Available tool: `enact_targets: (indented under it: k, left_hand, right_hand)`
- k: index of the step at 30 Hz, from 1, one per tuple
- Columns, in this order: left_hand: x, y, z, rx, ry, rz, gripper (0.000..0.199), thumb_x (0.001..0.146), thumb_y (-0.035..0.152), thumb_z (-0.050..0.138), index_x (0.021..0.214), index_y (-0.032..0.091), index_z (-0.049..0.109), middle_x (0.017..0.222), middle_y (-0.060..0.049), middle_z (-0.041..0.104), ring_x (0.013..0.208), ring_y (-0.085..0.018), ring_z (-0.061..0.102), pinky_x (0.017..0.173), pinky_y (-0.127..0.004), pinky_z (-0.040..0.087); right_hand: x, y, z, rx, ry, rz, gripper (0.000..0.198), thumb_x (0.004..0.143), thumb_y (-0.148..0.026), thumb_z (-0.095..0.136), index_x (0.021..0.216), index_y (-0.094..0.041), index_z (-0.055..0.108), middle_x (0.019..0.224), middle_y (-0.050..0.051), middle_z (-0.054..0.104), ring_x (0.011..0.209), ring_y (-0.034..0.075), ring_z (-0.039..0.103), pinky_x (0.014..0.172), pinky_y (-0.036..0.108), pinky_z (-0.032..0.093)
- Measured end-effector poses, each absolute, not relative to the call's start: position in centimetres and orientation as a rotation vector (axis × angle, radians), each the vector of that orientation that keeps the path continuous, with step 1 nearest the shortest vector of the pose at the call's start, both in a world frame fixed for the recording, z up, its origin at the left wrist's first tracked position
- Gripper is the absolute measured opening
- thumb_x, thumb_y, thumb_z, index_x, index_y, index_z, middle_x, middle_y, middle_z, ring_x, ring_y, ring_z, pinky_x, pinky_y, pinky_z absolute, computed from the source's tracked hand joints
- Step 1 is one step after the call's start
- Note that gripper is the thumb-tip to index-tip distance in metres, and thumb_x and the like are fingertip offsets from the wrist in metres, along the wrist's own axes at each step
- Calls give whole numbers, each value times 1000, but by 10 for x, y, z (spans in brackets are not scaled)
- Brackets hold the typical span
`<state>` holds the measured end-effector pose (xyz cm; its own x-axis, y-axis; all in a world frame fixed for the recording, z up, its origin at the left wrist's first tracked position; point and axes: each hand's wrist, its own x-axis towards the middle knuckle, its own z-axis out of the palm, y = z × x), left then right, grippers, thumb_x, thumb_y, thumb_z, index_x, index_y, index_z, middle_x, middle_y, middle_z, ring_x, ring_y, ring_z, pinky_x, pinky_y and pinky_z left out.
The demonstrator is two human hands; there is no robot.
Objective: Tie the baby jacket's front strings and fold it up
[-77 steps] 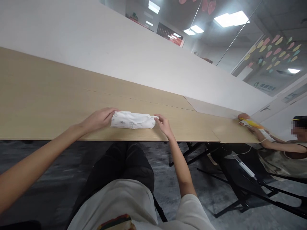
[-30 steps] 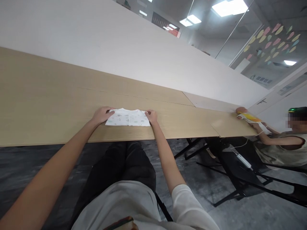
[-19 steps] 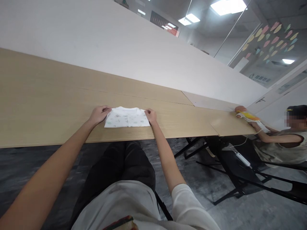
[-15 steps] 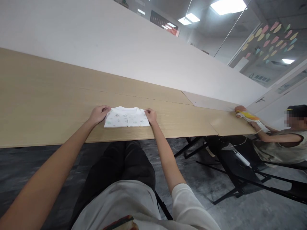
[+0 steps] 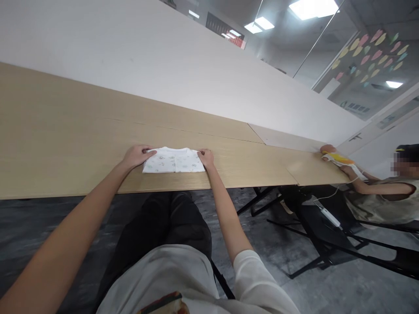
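Observation:
A small white garment [image 5: 174,161] with a scattered print lies folded into a flat, wide shape on the wooden table [image 5: 81,135], its neckline edge toward the wall. My left hand [image 5: 135,155] grips its upper left corner, the thumb lying over the cloth and the fingers partly hidden beyond the edge. At the upper right corner, my right hand [image 5: 206,158] pinches the cloth between thumb and fingers.
The table's front edge runs just before my legs, and a white wall [image 5: 131,61] rises behind it. On the right, another person [image 5: 382,196] handles a doll [image 5: 334,156] in yellow and white. A black folding chair [image 5: 324,226] holds a white power strip [image 5: 331,217].
My left thumb has moved right, farther onto the garment's corner. My right hand keeps its place, and the garment lies almost as before.

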<state>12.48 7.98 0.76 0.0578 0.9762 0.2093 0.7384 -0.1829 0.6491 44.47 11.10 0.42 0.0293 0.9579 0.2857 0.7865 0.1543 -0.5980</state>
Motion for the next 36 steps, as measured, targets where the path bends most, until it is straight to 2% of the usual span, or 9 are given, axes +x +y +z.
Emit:
enact_targets:
  k: [6, 10, 18, 27, 36]
  left_hand:
    - [125, 80, 8, 1950, 1767, 882, 52, 75, 58, 55, 100, 17, 74, 99, -8, 73, 85, -25, 60, 77, -32, 44]
    - [124, 80, 9, 1932, 1773, 864, 52, 76, 56, 56, 102, 15, 74, 103, -8, 74, 86, -24, 60, 79, -32, 44]
    - [125, 78, 11, 1960, 1768, 862, 47, 81, 50, 53, 103, 14, 75, 107, -9, 74, 88, -23, 60, 80, -31, 43]
    - [124, 80, 10, 1959, 1777, 863, 48, 80, 51, 53, 103, 14, 75, 105, -8, 75, 87, -24, 61, 77, -31, 44]
    - [125, 78, 10, 1964, 1791, 868, 49, 80, 52, 52, 103, 14, 74, 108, -9, 74, 91, -24, 61, 82, -32, 45]
  right_hand:
    - [445, 112, 2, -1654, -1790, 343, 19, 87, -23, 62, 93, -16, 79, 103, 10, 76, 102, 23, 67, 94, 31, 47]
    - [445, 110, 2, -1644, -1800, 339, 20, 88, -22, 60, 92, -16, 79, 101, 10, 76, 95, 21, 68, 89, 28, 48]
    - [445, 107, 5, -1653, -1815, 319, 20, 89, -23, 60, 94, -16, 78, 101, 9, 76, 97, 21, 67, 94, 30, 47]
    - [446, 107, 4, -1644, -1800, 333, 17, 87, -27, 65, 94, -17, 77, 99, 8, 76, 95, 20, 67, 92, 30, 48]
    - [446, 107, 5, -1619, -1799, 340, 16, 87, -23, 65, 94, -16, 77, 101, 8, 76, 95, 19, 67, 92, 28, 47]
